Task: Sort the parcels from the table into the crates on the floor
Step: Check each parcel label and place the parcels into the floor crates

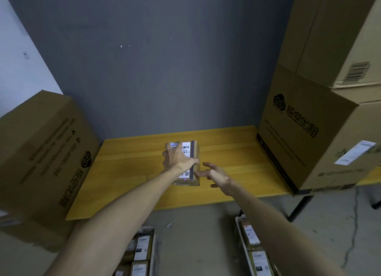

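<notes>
One brown cardboard parcel with a white barcode label and a strip of tape lies in the middle of the yellow wooden table. My left hand lies over its top, fingers spread and curled round the far left edge, thumb on the right side. My right hand is open beside the parcel's right near corner, fingertips at its side. Two crates stand on the floor below: the left crate and the right crate, each holding several labelled parcels.
A large cardboard box stands at the table's left end. Stacked large boxes fill the right end. A grey wall rises behind the table. A black table leg and a cable are on the concrete floor at right.
</notes>
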